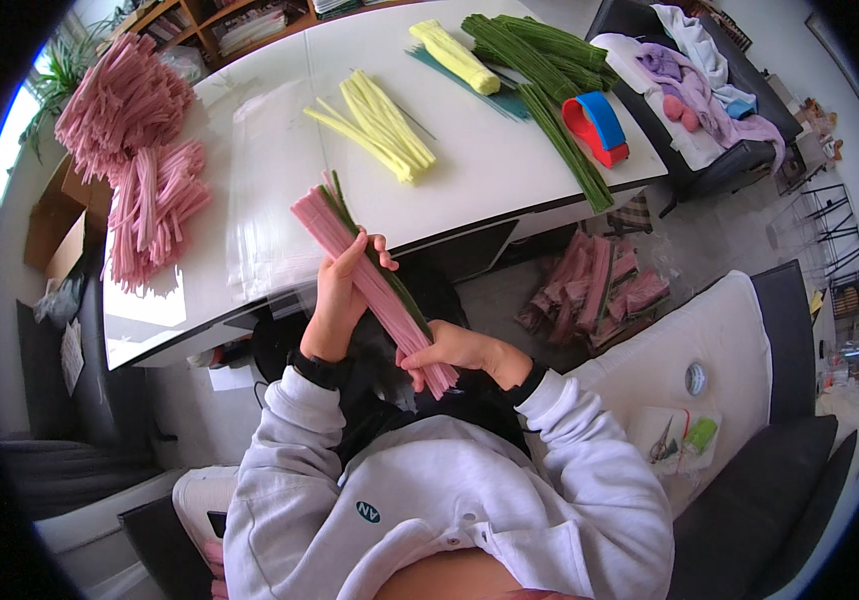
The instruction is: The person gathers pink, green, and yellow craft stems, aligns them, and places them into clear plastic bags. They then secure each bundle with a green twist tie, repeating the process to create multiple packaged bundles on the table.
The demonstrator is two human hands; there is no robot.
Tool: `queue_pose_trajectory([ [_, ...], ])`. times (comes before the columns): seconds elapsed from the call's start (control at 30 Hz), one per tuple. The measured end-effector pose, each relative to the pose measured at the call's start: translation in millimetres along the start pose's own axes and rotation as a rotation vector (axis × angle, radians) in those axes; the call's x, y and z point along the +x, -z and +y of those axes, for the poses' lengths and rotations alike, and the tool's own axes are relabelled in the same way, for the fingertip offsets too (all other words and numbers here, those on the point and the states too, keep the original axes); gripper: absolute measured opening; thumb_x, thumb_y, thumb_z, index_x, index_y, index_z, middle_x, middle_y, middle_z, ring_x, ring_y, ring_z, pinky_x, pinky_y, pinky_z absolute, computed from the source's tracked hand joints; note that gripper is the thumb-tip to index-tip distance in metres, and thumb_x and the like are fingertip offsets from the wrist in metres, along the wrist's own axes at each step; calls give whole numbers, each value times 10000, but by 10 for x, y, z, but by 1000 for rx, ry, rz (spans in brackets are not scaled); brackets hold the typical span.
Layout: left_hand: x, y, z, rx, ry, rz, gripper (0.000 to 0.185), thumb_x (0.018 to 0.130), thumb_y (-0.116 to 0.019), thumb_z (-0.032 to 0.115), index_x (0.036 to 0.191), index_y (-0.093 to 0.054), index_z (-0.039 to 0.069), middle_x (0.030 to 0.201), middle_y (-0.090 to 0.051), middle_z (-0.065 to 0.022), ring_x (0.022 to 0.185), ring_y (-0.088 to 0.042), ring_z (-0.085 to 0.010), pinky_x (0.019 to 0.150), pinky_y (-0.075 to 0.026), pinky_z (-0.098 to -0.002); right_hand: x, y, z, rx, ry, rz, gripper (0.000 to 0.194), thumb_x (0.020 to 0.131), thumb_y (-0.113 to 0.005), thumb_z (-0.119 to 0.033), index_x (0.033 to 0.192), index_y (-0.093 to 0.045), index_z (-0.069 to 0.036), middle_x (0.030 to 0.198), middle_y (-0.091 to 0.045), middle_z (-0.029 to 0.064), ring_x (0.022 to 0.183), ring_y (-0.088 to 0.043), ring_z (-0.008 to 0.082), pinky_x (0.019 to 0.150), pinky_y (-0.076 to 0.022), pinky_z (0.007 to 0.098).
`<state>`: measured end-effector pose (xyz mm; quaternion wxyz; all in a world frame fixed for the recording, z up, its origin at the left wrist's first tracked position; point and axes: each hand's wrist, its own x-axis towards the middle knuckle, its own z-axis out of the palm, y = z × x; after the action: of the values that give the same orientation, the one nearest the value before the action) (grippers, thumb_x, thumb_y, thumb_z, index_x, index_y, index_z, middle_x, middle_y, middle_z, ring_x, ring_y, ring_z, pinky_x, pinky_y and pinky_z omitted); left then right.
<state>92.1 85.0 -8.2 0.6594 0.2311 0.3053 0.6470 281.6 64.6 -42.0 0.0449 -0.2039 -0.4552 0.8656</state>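
A bundle of pink chenille stems [388, 300], with dark green stems [398, 289] along its right side, slants between my hands over my lap, beyond the table's near edge. My left hand [351, 274] grips it around its upper middle, the thumb lying across the front and some fingertips showing on the far side. My right hand [452, 351] holds the lower end, thumb on top of the pink stems. On the white table [467, 180] ahead lie loose yellow stems [381, 127] and clear plastic sleeves [272, 180].
Large pink stem piles [126, 105] cover the table's left end. Green bundles [534, 52], a yellow roll [456, 56] and a red-and-blue tape-like ring [598, 129] are at its right. Wrapped pink bundles [587, 285] lie below. Scissors [662, 442] and a tape roll [695, 379] rest on the right-hand seat.
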Motion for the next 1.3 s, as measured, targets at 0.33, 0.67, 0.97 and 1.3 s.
queue_pose_trajectory([
  [0.33, 41, -20, -5, 152, -73, 17, 93, 934, -495, 108, 992, -449, 51, 806, -560, -103, 624, -556, -190, 607, -477, -313, -1135, 2029, -1166, -1008, 540, 1701, 158, 815, -649, -188, 884, -671, -49, 820, -677, 135, 762, -654, 285, 680, -507, 361],
  [0.67, 32, -47, -59, 155, -49, 65, 110, 926, -506, 112, 1008, -458, 57, 808, -548, -83, 614, -522, -171, 581, -443, -305, -1186, 2571, -1126, -1390, -15, 1793, 138, 771, -647, -216, 793, -698, -89, 803, -667, 166, 807, -643, 354, 696, -517, 435],
  [0.97, 3, -23, -61, 163, -43, 67, 107, 916, -517, 98, 986, -458, 42, 801, -552, -89, 637, -541, -172, 608, -462, -292, -1102, 2546, -1289, -1691, -268, 1670, 198, 852, -519, -163, 825, -678, -48, 869, -666, 160, 797, -648, 346, 697, -517, 455],
  [1.3, 69, 29, -22, 128, 0, 111, 168, 927, -530, 145, 1020, -480, 14, 794, -570, -91, 672, -569, -183, 636, -463, -300, -830, 1235, -1183, -1233, 735, 1596, 110, 812, -664, -126, 797, -619, -28, 745, -632, 125, 695, -630, 283, 611, -481, 351],
])
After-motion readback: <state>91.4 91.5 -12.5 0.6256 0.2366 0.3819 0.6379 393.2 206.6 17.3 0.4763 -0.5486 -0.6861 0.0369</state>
